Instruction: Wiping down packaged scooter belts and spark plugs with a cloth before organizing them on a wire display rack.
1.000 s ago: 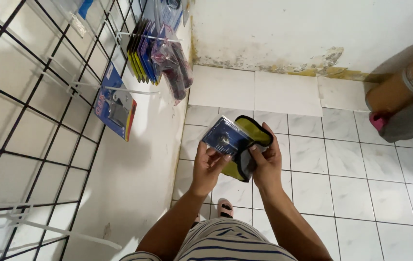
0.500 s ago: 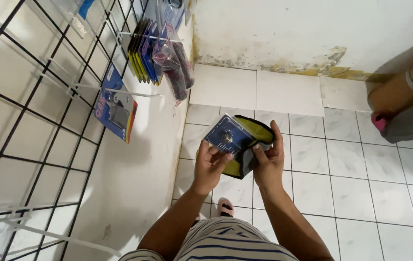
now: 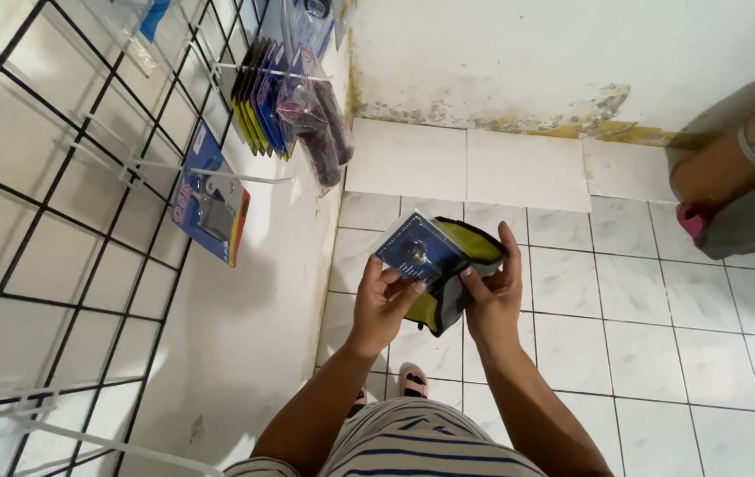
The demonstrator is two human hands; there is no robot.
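My left hand [image 3: 383, 300] pinches the blue blister pack [image 3: 419, 253] at its lower edge, thumb on top, fingers curled beneath. My right hand [image 3: 494, 296] grips the stack of yellow-and-black packs [image 3: 452, 283] behind it, fingers pressed along its right side, above the tiled floor [image 3: 642, 344].

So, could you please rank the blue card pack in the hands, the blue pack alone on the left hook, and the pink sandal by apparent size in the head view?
1. Blue pack on the hook, though nearer the camera.
2. Blue card pack, held by both hands.
3. Pink sandal, partly hidden.
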